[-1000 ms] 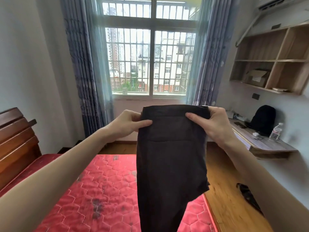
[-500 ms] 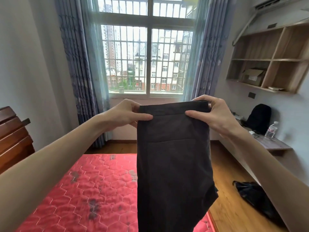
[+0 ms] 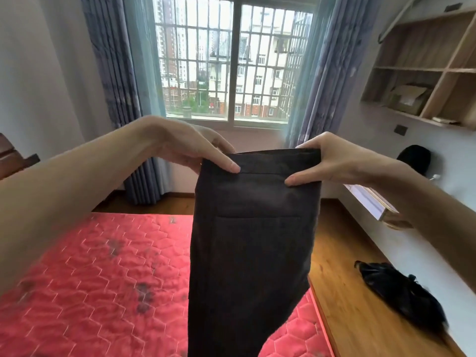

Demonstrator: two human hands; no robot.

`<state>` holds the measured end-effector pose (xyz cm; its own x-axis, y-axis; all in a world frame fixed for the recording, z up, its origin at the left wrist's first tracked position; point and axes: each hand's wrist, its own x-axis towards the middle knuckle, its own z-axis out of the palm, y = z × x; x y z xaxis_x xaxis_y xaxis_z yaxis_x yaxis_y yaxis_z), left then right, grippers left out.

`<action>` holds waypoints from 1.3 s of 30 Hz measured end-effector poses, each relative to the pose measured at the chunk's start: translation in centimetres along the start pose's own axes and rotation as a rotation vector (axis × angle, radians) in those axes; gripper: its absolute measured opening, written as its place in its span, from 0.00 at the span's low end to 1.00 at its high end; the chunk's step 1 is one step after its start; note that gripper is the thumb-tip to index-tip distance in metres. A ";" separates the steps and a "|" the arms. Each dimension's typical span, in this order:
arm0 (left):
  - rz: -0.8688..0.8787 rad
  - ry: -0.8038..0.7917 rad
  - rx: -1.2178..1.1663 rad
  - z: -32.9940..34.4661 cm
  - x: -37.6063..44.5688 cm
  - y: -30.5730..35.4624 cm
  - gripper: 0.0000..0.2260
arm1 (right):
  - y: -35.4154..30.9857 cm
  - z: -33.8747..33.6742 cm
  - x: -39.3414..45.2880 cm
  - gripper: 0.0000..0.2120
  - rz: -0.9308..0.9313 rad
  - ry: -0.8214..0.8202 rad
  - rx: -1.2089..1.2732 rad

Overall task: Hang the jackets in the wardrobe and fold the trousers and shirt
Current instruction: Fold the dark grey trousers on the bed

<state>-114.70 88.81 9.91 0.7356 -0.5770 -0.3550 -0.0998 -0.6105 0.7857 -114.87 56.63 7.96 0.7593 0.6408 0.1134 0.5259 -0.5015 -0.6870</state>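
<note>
Head view: both hands' fingers (image 3: pixel 226 164) pinch trousers (image 3: pixel 253 243) waistband.

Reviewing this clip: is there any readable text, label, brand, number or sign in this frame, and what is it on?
None can be read.
Dark trousers, pinched at the waistband by the left hand and right hand: no tag or brand shows.
Cardboard box on the wall shelf: pale patch, no text legible.
Buildings outside the window: no signs legible.

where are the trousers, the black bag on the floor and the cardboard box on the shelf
trousers (image 3: pixel 255 243): head view, back pocket panel
black bag (image 3: pixel 401 292): head view, middle of its body
cardboard box (image 3: pixel 408 97): head view, front face
</note>
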 end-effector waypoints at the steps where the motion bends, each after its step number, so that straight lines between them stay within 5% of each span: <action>1: -0.047 -0.038 0.060 -0.3 0.2 0.1 0.23 | 0.1 0.3 0.5 0.13 -0.011 -0.014 0.024; 6: -0.139 -0.186 0.153 -0.9 1.5 -0.4 0.20 | -0.1 -0.5 2.9 0.15 0.076 -0.288 0.088; 11: -0.230 -0.112 0.302 -2.7 4.8 -1.8 0.16 | 1.2 -0.4 8.5 0.15 0.293 -0.509 -0.166; 16: -0.303 0.210 0.721 -6.1 10.8 -5.2 0.08 | 4.3 1.6 17.5 0.03 0.249 -0.240 -0.634; 26: 0.006 0.969 0.977 -12.0 14.2 -7.5 0.15 | 5.8 -1.7 24.1 0.09 0.006 0.406 -1.177; 33: 0.164 1.026 1.143 -8.9 14.0 -7.4 0.05 | 6.6 -1.5 17.8 0.11 -0.020 0.437 -1.260; 39: 0.290 0.906 1.211 1.4 14.4 -13.9 0.06 | 12.4 7.0 9.5 0.12 0.001 0.282 -1.221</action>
<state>-103.73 88.21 -6.81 0.6976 -0.5111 0.5021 -0.4438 -0.8584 -0.2572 -103.82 60.57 -4.47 0.7358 0.5695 0.3664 0.4225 -0.8089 0.4088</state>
